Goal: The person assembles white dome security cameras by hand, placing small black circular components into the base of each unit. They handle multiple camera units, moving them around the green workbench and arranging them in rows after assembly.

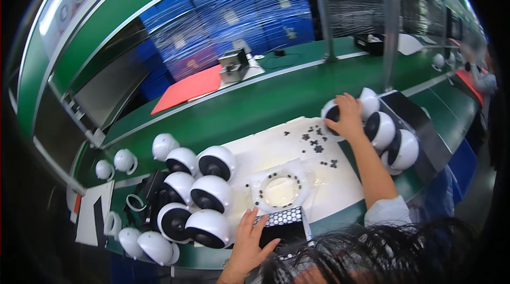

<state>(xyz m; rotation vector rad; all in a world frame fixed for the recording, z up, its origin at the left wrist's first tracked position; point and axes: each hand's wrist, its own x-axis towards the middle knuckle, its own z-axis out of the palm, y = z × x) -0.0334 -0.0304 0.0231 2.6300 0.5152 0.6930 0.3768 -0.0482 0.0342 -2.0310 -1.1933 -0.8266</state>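
- Nearest, dark strands of hair (pixel 324 257) hid part of a black tray with a white honeycomb strip (pixel 281 219).
- Left hand (pixel 249 242): fingers splayed, empty, at the tray's edge.
- Further, small black plastic parts (pixel 318 149) dotted a white paper sheet (pixel 334 188).
- Right hand (pixel 346 116): fingers half-curled over a white-and-black domed housing (pixel 326 113), beside similar ones; grip unclear.
- Beyond, a flat red sheet (pixel 188 88).

The left hand (pixel 251 244) lay at the near edge of the tabletop (pixel 255 116), fingers spread and thumb angled right. The right forearm (pixel 374 170), bare below a pale sleeve (pixel 388 212), stretched toward the tabletop's right end, the right hand's (pixel 348 116) fingers bent.
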